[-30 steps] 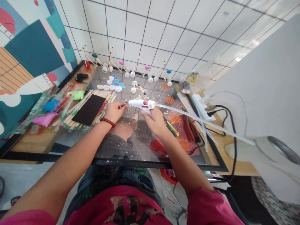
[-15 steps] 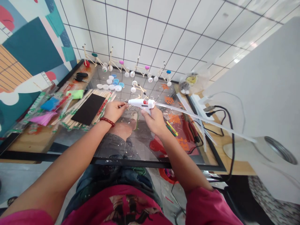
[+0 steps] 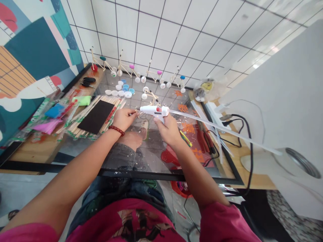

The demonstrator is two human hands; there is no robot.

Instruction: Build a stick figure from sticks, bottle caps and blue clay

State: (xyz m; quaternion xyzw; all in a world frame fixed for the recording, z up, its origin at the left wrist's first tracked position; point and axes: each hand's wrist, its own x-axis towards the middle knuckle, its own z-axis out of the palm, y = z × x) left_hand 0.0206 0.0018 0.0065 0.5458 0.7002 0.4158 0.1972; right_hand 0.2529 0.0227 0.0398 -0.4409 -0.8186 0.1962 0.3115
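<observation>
Sideways, the glue gun (image 3: 151, 110) juts from the right hand (image 3: 167, 128).

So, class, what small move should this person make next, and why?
Perhaps squeeze a little glue onto the small pale piece pinched in the left hand: the right hand grips the glue gun, a long glue stick juts from its back, and the nozzle points at the left fingertips.

A glassy, black-edged surface (image 3: 152, 159) carries white and blue caps (image 3: 128, 94) above the frame's centre, wooden sticks (image 3: 81, 116) left of centre, and red-handled pliers (image 3: 205, 141) right of centre.
</observation>
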